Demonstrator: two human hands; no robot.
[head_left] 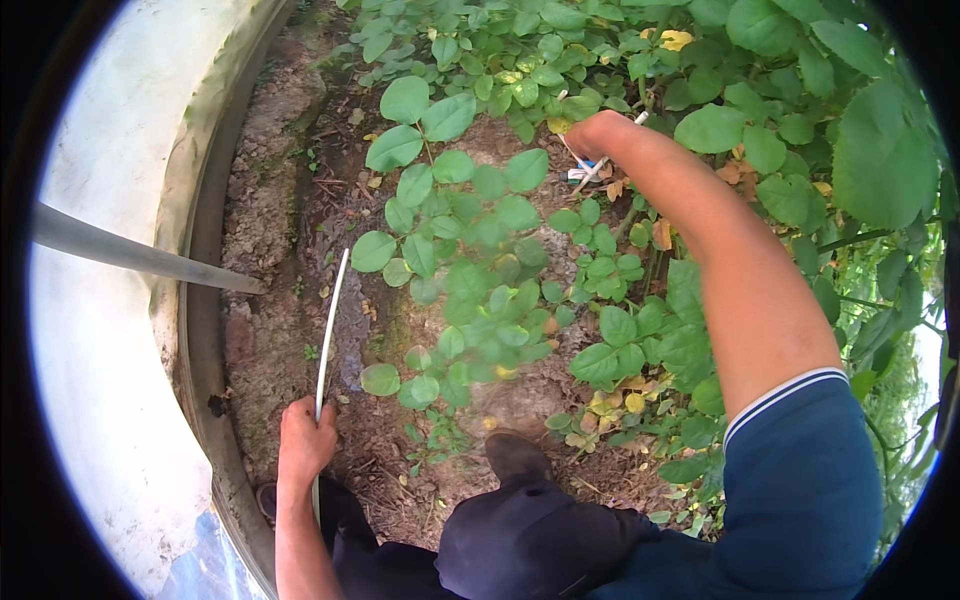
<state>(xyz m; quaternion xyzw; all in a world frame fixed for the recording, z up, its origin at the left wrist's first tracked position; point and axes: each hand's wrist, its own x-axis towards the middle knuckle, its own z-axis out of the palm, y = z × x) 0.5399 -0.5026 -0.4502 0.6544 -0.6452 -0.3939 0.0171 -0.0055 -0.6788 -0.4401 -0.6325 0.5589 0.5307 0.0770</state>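
Note:
My left hand (307, 440) is closed round a thin white strip (332, 320), which points up and away from me over the soil and shows again below the fist. Farther off at the right, my right hand (592, 135) reaches down among the leaves at the foot of the plants. It looks curled, though its fingers are mostly hidden. A thin white stick (638, 120) juts out beside its wrist. Right below the hand lies a small white and blue piece (583, 174), too small to make out. Between my hands stands a leafy green shoot (460, 220).
Dense leafy plants (770, 130) fill the far and right sides. A pale plastic sheet wall (110, 130) curves along the left, with a grey pole (150, 254) slanting from it to the soil. My shoe (517, 456) stands on bare ground near the shoot.

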